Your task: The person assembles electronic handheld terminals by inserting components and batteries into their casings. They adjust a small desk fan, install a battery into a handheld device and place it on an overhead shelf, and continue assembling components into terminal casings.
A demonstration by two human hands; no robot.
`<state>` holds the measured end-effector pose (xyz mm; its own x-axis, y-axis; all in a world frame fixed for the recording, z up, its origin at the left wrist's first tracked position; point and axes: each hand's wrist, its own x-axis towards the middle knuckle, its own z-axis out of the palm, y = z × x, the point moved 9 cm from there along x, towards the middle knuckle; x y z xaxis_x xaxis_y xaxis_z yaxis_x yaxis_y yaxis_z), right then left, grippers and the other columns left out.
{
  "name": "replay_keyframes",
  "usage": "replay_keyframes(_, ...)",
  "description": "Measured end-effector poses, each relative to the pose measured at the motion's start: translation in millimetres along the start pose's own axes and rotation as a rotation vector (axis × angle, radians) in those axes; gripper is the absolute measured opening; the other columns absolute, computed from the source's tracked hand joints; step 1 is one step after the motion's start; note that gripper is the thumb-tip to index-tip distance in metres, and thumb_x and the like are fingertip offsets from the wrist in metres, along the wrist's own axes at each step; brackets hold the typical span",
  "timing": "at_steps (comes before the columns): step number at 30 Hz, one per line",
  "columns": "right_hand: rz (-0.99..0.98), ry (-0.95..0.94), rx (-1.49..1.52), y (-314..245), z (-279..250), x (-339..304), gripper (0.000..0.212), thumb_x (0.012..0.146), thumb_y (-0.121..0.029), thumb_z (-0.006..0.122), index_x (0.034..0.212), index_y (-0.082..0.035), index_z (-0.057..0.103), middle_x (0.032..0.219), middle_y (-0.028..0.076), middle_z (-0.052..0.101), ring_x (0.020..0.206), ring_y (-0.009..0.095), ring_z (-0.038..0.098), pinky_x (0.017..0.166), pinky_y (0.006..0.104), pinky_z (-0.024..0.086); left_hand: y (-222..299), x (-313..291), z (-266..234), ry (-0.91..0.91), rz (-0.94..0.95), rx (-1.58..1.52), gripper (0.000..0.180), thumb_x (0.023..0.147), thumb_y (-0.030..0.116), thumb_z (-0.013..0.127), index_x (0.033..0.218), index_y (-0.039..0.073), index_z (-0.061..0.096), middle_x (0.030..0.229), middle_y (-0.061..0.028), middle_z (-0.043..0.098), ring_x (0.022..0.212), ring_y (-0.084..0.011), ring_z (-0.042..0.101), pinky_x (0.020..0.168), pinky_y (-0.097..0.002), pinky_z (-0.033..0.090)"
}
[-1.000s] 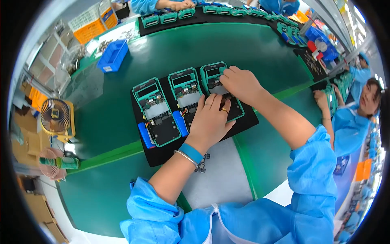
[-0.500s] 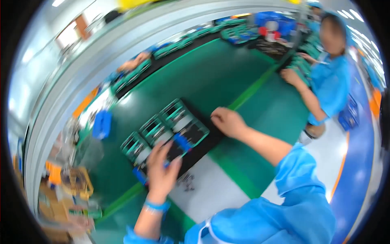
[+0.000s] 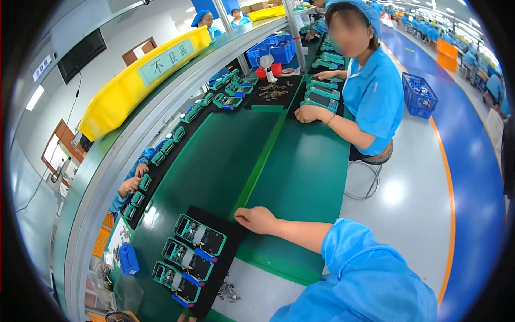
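My right hand is closed, its fingers curled at the far right corner of a black mat. Whether they pinch the mat or something small is hidden. Of my left hand only a bit of finger shows at the lower edge, by the mat's near end. On the mat three open green device housings lie in a row: a far one, a middle one and a near one. Inside are electronic parts; each has a blue cylindrical piece at one end.
Small metal parts lie on the white surface beside the mat. A blue bin stands to the left. Across the green bench, a person's hands work on a row of housings. A co-worker sits at the far right. A yellow tray rests on the shelf.
The view has swung up and right. My left hand, earlier over the housings with fingers spread, is now almost out of view. My right hand stays by the mat's far right side.
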<state>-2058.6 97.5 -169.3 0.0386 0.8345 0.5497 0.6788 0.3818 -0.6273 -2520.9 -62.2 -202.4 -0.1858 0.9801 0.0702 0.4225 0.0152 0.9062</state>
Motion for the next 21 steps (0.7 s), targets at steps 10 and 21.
replay_keyframes(10, 0.115, -0.277, 0.079, -17, 9, -11, 0.029, 0.096, -0.032, 0.056, 0.121, -0.018, 0.058, 0.087, 0.013, 0.069, 0.079, 0.034, 0.067, 0.069, 0.0457, 0.053, -8, 13, -1, 0.075, -0.266, -0.195, 0.042, 0.096, 0.028, 0.062, 0.129, 0.004, 0.056, 0.094, -0.0040, 0.067, 0.073, -0.0124, 0.060, 0.060, -0.0243, 0.045)
replay_keyframes(21, 0.242, -0.169, 0.031, 32, -123, -15, 0.028, 0.087, -0.017, 0.060, 0.114, -0.010, 0.065, 0.104, 0.014, 0.065, 0.088, 0.032, 0.065, 0.078, 0.0397, 0.053, 84, 16, 121, -0.196, -0.288, -0.380, 0.053, 0.096, 0.025, 0.062, 0.138, -0.003, 0.048, 0.096, -0.0038, 0.061, 0.070, -0.0101, 0.058, 0.061, -0.0245, 0.049)
